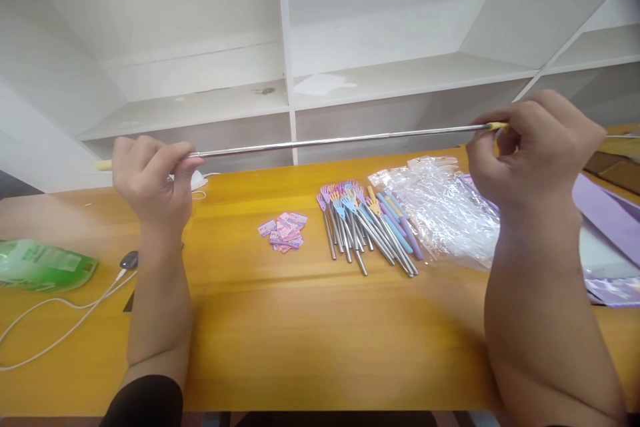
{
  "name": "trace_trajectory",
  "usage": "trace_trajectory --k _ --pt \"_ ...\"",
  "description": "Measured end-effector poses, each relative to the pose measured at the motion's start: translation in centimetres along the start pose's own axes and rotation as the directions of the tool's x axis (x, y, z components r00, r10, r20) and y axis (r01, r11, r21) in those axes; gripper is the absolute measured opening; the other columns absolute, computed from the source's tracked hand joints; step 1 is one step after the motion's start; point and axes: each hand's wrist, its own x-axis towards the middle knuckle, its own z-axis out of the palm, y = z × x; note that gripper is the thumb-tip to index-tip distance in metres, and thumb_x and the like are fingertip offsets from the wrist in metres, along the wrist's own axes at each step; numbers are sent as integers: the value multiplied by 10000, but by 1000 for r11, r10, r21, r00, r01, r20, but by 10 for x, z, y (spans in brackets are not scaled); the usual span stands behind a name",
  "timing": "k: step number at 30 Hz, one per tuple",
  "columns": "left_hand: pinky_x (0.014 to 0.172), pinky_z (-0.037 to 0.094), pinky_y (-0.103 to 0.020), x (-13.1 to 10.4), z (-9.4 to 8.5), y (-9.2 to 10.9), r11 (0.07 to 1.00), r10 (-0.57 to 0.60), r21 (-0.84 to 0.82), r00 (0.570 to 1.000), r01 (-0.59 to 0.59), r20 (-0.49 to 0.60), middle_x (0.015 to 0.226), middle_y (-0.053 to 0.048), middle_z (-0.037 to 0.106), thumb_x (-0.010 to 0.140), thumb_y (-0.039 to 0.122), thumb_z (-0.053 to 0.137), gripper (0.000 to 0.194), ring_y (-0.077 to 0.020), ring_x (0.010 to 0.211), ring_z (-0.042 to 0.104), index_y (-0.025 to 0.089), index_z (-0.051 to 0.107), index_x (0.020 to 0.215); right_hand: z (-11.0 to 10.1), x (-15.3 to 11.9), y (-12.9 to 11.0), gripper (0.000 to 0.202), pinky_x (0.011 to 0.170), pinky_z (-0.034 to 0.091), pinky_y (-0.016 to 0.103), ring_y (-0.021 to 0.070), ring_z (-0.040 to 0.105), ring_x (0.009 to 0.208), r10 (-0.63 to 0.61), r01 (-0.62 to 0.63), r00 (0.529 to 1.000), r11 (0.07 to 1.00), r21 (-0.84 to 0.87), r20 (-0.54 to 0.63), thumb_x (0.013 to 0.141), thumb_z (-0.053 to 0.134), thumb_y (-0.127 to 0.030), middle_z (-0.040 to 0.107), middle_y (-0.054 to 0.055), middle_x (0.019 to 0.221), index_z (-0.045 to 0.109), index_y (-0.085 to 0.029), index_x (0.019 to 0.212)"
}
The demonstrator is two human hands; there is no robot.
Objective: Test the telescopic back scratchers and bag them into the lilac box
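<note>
A thin silver telescopic rod (320,142) is stretched out almost level above the table. My left hand (153,177) is closed round its left part, with a pale yellow end sticking out past the fingers. At the other end my right hand (535,147) pinches the rod by a small yellow piece; the rest of that piece is hidden in the fingers. Below lies a pile of silver rods with coloured hand-shaped tips (357,223). Coloured tubes (400,220) rest against its right side, and small pink and purple cards (285,232) lie to its left.
Clear plastic bags (445,207) are heaped right of the pile. Purple packaging (607,220) lies at the far right. On the left of the wooden table (320,347) are a green bottle (45,265) and a white cable (75,327). White shelves (415,77) stand behind.
</note>
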Motion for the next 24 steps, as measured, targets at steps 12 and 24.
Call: trace_trajectory --k 12,24 --pt "708 296 -354 1 -2 23 997 77 2 995 -77 -56 650 -19 496 1035 586 588 453 -181 708 365 229 752 809 -16 7 5 107 534 216 311 106 284 513 -92 103 967 994 32 -239 610 588 -177 351 -16 508 681 -173 663" --pt "674 278 -366 -30 29 113 989 2 -143 986 22 167 665 -23 523 1030 533 623 328 -195 674 348 272 752 878 0 -40 -116 45 560 271 295 119 456 552 -213 200 974 969 147 78 765 615 -186 601 -19 624 642 -214 743"
